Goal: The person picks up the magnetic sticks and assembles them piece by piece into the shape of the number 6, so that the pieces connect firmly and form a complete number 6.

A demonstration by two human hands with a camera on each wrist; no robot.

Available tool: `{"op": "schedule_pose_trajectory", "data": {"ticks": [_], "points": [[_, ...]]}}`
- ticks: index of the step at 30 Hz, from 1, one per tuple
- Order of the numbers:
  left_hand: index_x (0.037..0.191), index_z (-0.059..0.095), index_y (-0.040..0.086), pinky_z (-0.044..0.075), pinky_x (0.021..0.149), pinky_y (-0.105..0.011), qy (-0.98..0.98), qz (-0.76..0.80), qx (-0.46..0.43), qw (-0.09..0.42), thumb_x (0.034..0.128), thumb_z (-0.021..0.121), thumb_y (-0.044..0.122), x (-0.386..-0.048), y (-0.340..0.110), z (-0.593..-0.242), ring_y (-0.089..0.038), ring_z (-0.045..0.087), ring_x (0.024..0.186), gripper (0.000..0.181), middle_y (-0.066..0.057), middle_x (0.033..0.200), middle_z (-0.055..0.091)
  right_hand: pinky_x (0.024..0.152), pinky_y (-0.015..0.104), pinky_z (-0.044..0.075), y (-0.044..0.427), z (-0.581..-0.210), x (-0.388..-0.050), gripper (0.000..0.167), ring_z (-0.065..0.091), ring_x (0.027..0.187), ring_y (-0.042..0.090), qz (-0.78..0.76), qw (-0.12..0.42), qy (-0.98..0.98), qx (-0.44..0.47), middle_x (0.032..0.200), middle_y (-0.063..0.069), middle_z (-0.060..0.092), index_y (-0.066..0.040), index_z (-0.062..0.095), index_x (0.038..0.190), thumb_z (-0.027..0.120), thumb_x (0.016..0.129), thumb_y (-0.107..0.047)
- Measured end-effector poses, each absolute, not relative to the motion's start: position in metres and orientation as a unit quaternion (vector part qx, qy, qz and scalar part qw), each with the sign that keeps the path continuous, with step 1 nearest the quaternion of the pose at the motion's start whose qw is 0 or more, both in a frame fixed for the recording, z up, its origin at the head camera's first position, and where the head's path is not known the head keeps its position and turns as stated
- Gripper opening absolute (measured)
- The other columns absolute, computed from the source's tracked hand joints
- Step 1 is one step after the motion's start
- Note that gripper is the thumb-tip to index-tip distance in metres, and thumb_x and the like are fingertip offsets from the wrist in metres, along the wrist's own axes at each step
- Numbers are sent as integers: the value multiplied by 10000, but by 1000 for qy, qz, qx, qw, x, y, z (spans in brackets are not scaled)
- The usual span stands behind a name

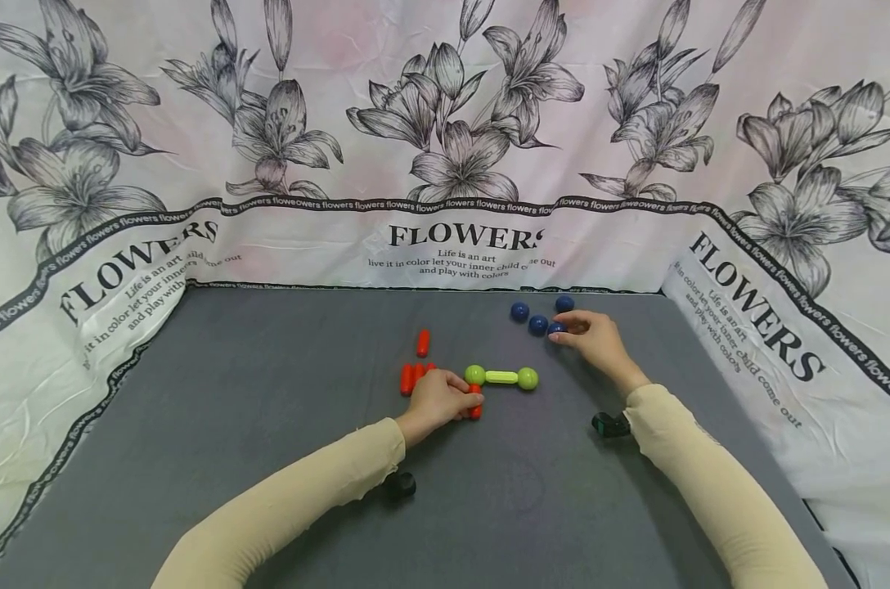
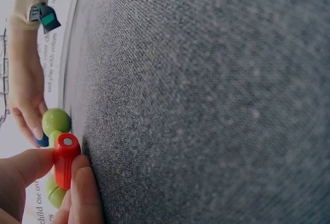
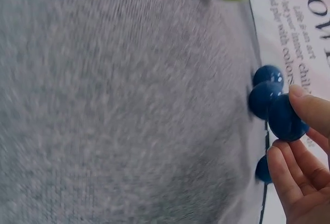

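My left hand (image 1: 439,401) pinches a red rod (image 1: 476,402) between thumb and fingers; the rod's upper end is at the left green ball (image 1: 474,375), and whether they touch is unclear. In the left wrist view the red rod (image 2: 66,161) shows a round metallic spot on its end. A light green rod (image 1: 501,377) lies between that ball and a second green ball (image 1: 528,378). At the back right, my right hand (image 1: 598,343) pinches a blue ball (image 3: 286,117) between thumb and fingers, beside other blue balls (image 3: 265,100).
Several red rods (image 1: 406,380) lie just behind my left hand, with one red rod (image 1: 423,343) farther back. Three other blue balls (image 1: 537,325) sit near the back edge of the grey table (image 1: 268,368). A printed floral cloth (image 1: 460,254) surrounds the table's back and sides.
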State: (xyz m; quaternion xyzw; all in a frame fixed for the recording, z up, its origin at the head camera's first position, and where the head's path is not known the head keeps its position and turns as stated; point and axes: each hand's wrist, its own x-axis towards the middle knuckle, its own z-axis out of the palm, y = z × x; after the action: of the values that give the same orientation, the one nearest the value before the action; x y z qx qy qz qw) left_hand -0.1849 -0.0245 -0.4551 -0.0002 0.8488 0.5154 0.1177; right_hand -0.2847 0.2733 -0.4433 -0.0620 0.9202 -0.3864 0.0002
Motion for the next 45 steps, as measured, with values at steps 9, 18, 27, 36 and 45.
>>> {"op": "schedule_pose_trajectory", "data": {"ticks": [9, 18, 27, 36, 45], "points": [[972, 691, 50, 553, 587, -254, 851, 513, 0, 116, 824, 811, 262, -186, -26, -454, -104, 652, 581, 284, -75, 793, 766, 882, 400, 500, 258, -426, -273, 429, 604, 1068, 265, -387, -1, 919, -79, 1197, 119, 654, -145, 677, 1237, 767, 870, -347], [967, 697, 43, 554, 586, -255, 853, 510, 1, 115, 821, 814, 261, -187, -24, -453, -104, 643, 566, 288, -75, 776, 758, 905, 455, 558, 235, -419, -250, 413, 646, 1053, 266, -406, 4, 906, -117, 1174, 109, 674, -147, 683, 1231, 774, 866, -318], [959, 697, 35, 568, 581, -263, 848, 514, 3, 127, 824, 812, 252, -188, -25, -453, -102, 644, 554, 280, -76, 757, 753, 865, 345, 580, 216, -425, -223, 381, 654, 989, 191, -427, 6, 892, -152, 1141, 95, 690, -138, 699, 1197, 787, 855, -279], [946, 720, 20, 581, 576, -266, 841, 525, 4, 132, 835, 802, 222, -188, -24, -451, -109, 661, 555, 244, -88, 756, 753, 790, 213, 558, 198, -439, -197, 362, 644, 883, 79, -469, 33, 865, -175, 1072, 79, 714, -98, 717, 1154, 809, 830, -231], [948, 735, 8, 585, 568, -266, 840, 527, 5, 131, 845, 795, 222, -189, -24, -452, -111, 675, 559, 245, -100, 754, 752, 740, 211, 563, 181, -449, -170, 336, 655, 823, 83, -490, 69, 853, -165, 966, 82, 701, -120, 729, 1123, 817, 820, -237]]}}
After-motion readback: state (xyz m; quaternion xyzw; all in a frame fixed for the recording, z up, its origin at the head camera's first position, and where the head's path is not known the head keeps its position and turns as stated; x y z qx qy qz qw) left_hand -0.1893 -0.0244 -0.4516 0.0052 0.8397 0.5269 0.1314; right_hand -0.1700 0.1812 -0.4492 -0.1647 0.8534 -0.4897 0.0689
